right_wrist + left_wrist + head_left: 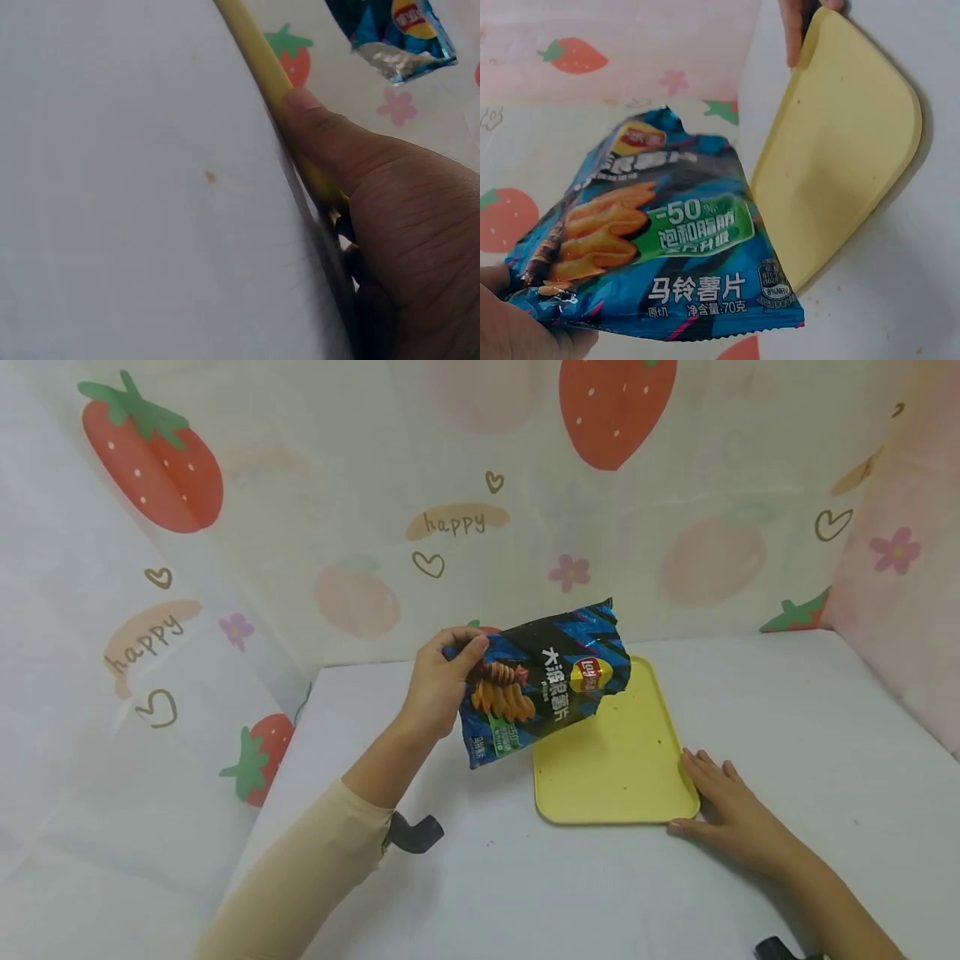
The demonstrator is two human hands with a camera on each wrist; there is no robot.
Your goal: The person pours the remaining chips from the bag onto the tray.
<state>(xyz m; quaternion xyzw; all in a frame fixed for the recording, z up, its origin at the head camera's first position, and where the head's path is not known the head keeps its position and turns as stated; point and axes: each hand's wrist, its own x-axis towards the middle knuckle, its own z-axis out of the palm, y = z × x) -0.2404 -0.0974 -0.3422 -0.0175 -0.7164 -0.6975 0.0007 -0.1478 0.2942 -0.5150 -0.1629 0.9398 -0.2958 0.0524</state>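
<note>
My feed gives me two hands, one left hand [438, 681] and one right hand [727, 810]. I count one chip bag [551, 681], one yellow tray [622, 777] and one white table [795, 710]. Printed on the backdrop, my head view shows five red strawberries [157, 468], two of them mostly hidden, three pale fruits [712, 560], three pink flowers [570, 574], five complete heart outlines [158, 578] and two clearly legible "happy" labels [457, 522]. The specks on the tray are too tiny for me to number.
</note>
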